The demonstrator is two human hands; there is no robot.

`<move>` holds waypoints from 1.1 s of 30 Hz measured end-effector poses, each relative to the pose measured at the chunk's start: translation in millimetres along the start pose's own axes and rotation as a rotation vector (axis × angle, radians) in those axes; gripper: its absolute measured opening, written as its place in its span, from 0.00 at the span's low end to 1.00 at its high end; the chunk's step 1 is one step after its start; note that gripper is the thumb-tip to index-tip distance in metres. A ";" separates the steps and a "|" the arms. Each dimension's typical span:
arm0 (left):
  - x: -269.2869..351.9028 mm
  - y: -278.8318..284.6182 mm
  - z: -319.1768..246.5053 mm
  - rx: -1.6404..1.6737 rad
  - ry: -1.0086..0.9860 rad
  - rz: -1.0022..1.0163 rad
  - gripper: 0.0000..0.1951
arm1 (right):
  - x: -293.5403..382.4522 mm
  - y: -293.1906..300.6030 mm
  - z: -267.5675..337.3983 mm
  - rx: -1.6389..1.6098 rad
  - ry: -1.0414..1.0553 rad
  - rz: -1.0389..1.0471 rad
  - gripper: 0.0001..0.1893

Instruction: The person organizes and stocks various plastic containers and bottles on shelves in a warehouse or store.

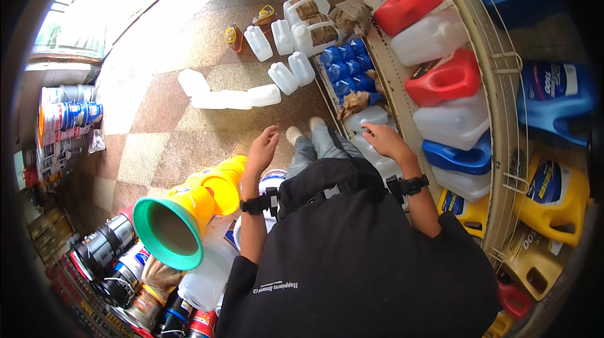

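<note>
My left hand (265,148) hangs in the air over the tiled floor, holding nothing, its fingers loosely bent. Below it are stacked yellow plastic buckets (226,177), the front one carrying a green rim (167,234). On the other side, my right hand (384,141) is empty too, fingers apart, above translucent plastic jugs (370,121) beside the shelf; whether it touches them I cannot tell. Beyond those jugs sits a block of blue-capped or blue bottles (347,71) with crumpled brown paper (354,103) against it. White jugs (264,95) lie in a bent row on the floor ahead.
A metal shelf (495,102) on the right holds red (443,76), white, blue and yellow jugs. Two bottles of amber liquid (233,38) and larger handled containers (314,36) stand ahead. Paint-type cans (113,239) crowd the lower left; more cans (71,116) stack by the bright doorway.
</note>
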State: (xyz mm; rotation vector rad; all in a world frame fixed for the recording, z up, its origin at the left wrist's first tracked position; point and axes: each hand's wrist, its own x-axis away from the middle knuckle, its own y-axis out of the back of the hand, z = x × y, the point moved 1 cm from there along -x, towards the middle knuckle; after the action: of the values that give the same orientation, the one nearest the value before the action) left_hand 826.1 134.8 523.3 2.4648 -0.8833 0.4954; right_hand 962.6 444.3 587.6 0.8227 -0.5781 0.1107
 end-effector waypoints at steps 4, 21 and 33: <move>-17.5 40.2 19.4 0.075 0.064 -0.056 0.15 | -62.2 7.4 19.7 0.046 0.017 0.030 0.16; -62.4 202.5 49.1 0.269 0.152 -0.167 0.17 | -270.0 23.0 155.4 0.266 0.158 0.109 0.15; -92.1 365.2 19.7 0.444 -0.090 -0.201 0.15 | -303.2 -7.3 230.8 0.115 -0.062 -0.261 0.14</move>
State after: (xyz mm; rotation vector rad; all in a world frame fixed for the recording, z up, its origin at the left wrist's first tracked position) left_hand 519.9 -79.0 575.7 2.9603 -0.5953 0.5607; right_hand 607.7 311.5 546.9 1.0092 -0.5217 -0.1215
